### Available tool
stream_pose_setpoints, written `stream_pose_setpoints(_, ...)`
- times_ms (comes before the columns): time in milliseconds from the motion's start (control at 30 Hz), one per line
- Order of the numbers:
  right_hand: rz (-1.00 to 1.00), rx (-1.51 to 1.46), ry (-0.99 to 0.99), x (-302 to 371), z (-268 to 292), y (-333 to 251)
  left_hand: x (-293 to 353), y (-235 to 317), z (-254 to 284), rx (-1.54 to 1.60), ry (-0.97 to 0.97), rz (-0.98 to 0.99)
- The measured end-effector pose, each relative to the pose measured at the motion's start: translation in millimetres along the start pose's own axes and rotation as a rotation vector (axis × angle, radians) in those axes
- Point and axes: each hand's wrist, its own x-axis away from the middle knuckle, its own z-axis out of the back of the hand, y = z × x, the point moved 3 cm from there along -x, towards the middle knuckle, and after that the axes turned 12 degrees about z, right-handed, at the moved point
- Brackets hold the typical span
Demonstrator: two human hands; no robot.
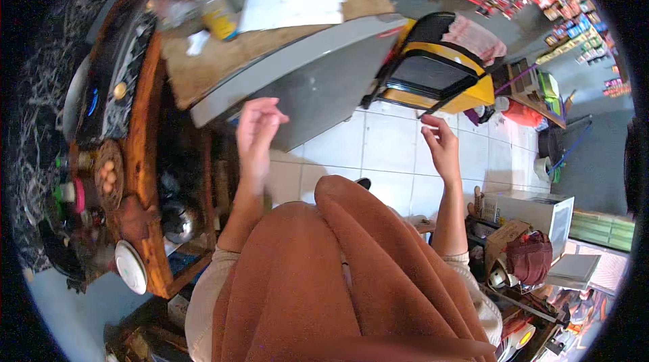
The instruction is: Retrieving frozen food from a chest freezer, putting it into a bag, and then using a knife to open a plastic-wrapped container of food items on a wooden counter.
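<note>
Head view shows us both bare hands raised above the white tiled floor [392,152]. Our left hand [255,127] hangs loosely open with fingers curled, empty, just in front of the grey counter [311,71] edge. Our right hand [441,146] pinches a small thin white object [428,127] between its fingertips; we cannot tell what it is. Beyond it stands a yellow and black stool [439,75]. A rust-brown cloth [324,274] drapes below us, and a wooden shelf [145,159] runs along our left.
</note>
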Motion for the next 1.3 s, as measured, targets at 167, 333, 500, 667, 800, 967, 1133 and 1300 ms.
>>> stream_pose_setpoints(167, -0.108, 0.114, 0.179, 12.9, 119.1, 72.0, -46.3, -75.6, -171.9, 0.238, -0.152, 0.412)
stream_pose_setpoints(333, -0.252, 0.038, 0.37, 38.8, 178.1, 132.7, -85.0, -104.7, -276.1, 0.209, -0.428, 0.598)
stream_pose_setpoints(500, -0.346, -0.022, 0.496, 35.9, 221.4, 188.6, -128.2, -154.1, -342.6, 0.083, -0.494, 0.642)
stream_pose_setpoints(667, -0.371, -0.006, 0.738, 18.6, 276.3, 231.3, -164.1, -227.2, -421.9, 0.133, -0.443, 0.96)
stream_pose_setpoints(800, -0.577, 0.009, 0.985, 38.7, 321.3, 297.2, -175.4, -290.8, -523.3, 0.031, -0.577, 1.112)
stream_pose_setpoints(967, -0.563, -0.091, 1.202, 76.0, 350.1, 375.0, -150.7, -359.0, -648.6, -0.219, -0.791, 1.211)
stream_pose_setpoints(1133, -0.698, -0.232, 1.502, 178.4, 372.9, 423.9, -76.4, -425.3, -762.6, -0.332, -1.012, 1.312)
stream_pose_setpoints(1300, -0.806, -0.187, 1.676, 276.3, 420.3, 458.6, 23.4, -467.2, -875.7, -0.389, -1.19, 1.301)
